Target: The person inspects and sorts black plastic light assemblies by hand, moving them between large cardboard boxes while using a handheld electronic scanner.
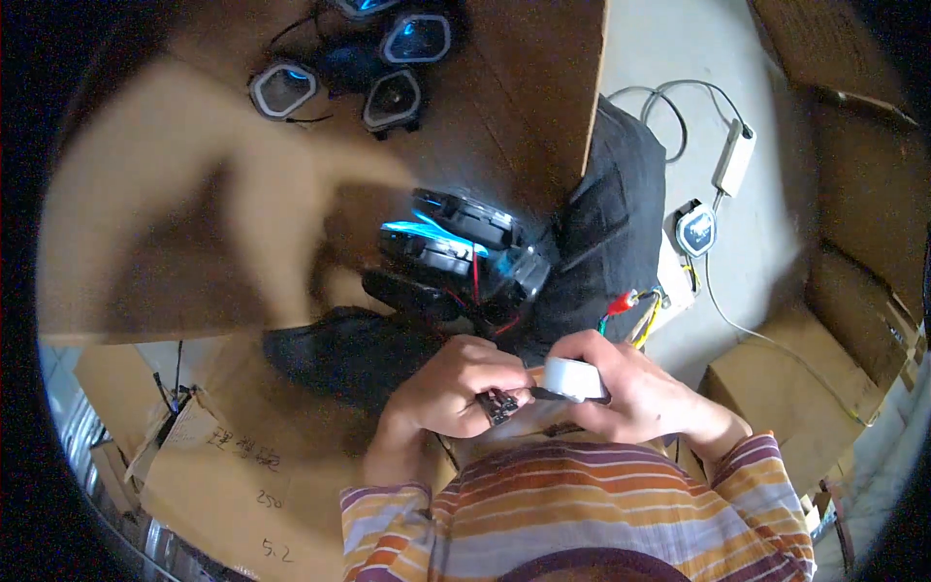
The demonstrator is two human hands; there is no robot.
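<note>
In front of my body, my left hand (pixel 464 383) is closed on a dark wire connector (pixel 500 406) with small metallic-looking parts. My right hand (pixel 630 390) grips a white roll (pixel 572 378) that looks like tape, its flat side partly covered by my fingers. The two hands nearly meet at the fingertips. Just beyond them, a cluster of black rounded units (pixel 465 238) rests by my dark-trousered leg. Blue film (pixel 432 236) shines on one unit, and thin red wires (pixel 475 276) run from the cluster toward my left hand.
Several pale-rimmed black units (pixel 417 39) lie on the cardboard (pixel 504 126) at the far side. On the floor at right are a white power adapter (pixel 735 160), a lit unit (pixel 695 231) and a red clip (pixel 624 302) with coloured wires. Cardboard boxes (pixel 790 388) stand around.
</note>
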